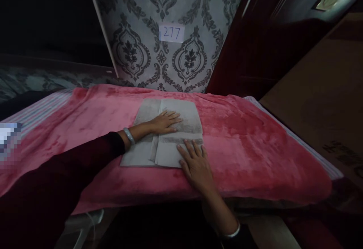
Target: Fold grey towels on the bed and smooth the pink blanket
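Observation:
A creased sheet of newspaper, greyish and partly folded over itself, lies flat in the middle of the pink blanket. My left hand rests palm down on its upper middle, fingers spread to the right. Lower down, my right hand lies over the paper's near right corner with its fingers apart, hiding that corner. Neither hand grips anything. The print on the paper is too faint to read.
The blanket covers a table over a striped cloth. Behind stands a patterned wall with a paper label reading 277. A large cardboard box is at the right, a dark screen at the far left.

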A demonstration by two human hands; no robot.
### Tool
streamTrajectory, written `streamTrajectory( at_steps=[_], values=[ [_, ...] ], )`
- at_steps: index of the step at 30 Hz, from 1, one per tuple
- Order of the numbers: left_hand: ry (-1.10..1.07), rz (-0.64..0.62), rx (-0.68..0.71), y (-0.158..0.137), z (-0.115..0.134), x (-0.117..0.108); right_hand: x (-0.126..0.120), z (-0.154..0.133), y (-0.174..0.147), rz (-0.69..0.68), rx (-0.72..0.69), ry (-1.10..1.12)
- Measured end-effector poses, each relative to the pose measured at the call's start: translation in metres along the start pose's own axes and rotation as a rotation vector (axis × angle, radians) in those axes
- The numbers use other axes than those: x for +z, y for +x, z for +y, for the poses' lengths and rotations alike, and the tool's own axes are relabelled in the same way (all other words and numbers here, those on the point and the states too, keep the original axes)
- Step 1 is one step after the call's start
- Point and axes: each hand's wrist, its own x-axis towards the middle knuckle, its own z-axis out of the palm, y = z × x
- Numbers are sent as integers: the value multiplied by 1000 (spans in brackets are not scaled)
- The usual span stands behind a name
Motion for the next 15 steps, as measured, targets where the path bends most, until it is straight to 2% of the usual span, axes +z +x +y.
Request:
streamTrajectory(
  at_steps=[4, 9, 12, 15],
  values=[
    [-11, 44, -107, 8, -25, 6, 0, 1, -1, -10, -8, -1],
    [-30, 50, -247, 27, -55, 2, 0, 3, -1, -24, -8, 7],
    [-35, 66, -342, 29, -61, -1, 1, 4, -1, -6, -16, 14],
    [-23, 111, -485, 28, -57, -6, 2, 5, -2, 17, -24, 20]
  ],
)
